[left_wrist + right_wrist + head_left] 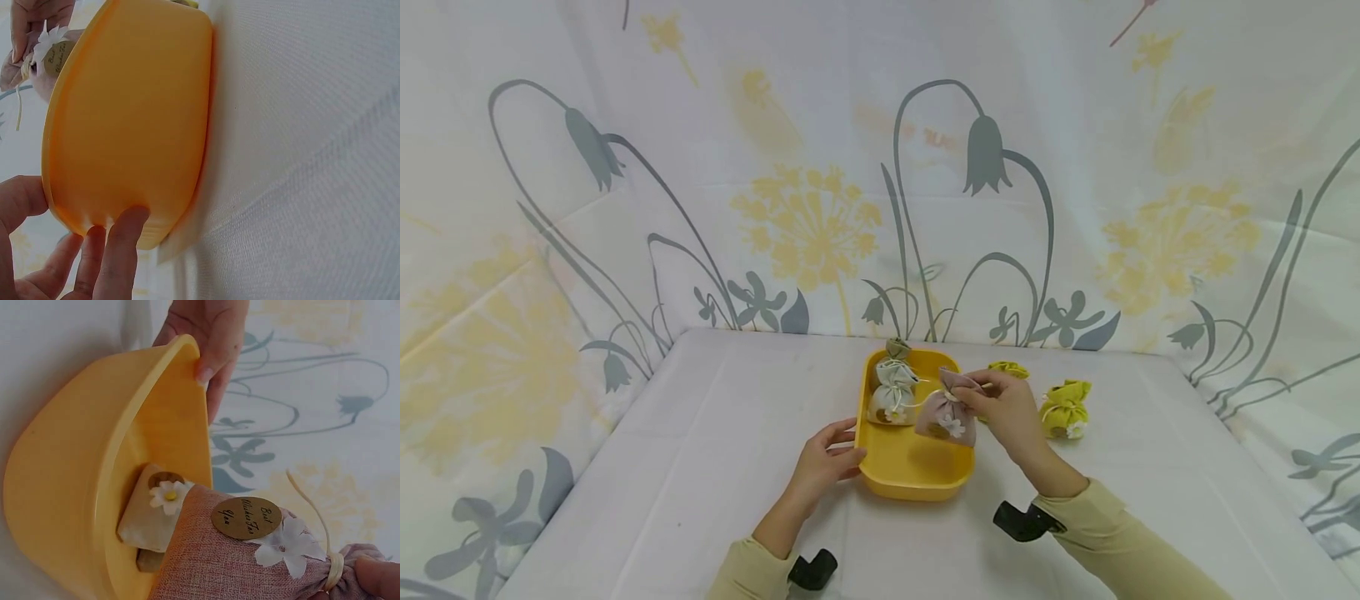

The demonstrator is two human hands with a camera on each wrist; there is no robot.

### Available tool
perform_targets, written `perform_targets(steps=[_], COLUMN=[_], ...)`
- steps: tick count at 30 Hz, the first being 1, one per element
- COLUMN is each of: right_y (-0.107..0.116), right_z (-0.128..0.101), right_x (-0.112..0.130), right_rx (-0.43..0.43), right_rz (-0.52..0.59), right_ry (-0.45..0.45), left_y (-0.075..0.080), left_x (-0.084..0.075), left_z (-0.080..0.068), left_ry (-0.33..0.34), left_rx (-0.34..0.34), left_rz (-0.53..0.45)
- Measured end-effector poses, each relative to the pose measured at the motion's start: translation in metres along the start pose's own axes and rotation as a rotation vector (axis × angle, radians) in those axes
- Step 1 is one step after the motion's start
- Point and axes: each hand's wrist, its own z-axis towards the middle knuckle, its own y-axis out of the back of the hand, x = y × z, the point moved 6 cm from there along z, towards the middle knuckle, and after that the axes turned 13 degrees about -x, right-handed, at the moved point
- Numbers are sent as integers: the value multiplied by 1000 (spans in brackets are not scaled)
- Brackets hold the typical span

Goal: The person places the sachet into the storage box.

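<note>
While the right hand dangles the pouch over the tray, here's the rundown:

Right hand (1009, 410): pinches the gathered neck of a pinkish-mauve burlap drawstring pouch (947, 415) with a white paper flower and a round gold sticker; grip is closed on it.
Pouch spot: hanging over the right rim of the yellow oval plastic tray (917, 471), bottom just about inside it.
Left hand (826, 460): fingers fairly straight against the tray's left wall, thumb up at the rim, so it steadies the tray without really clamping it.
Already in the tray: a cream cloth pouch (892, 392) at the far end.
On the desk (700, 467): a lime-green pouch (1064, 408) to the right, another (1009, 368) peeking behind the hand.
Risk: the pouch looks likely to catch on the rim and flop outside, because it hangs right over that edge. The light tray could also skid if the left hand's loose hold slips.
</note>
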Motion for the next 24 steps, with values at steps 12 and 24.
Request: perform_targets(steps=[12, 24], right_y=[-30, -54], right_z=[4, 6], right_x=[-5, -8], right_rx=[29, 95], right_rz=[14, 44], right_ry=[-50, -145], left_y=[0, 0], left_x=[-1, 0], left_z=[0, 1], left_ry=[4, 5], left_rx=[2, 8], left_rz=[-2, -1])
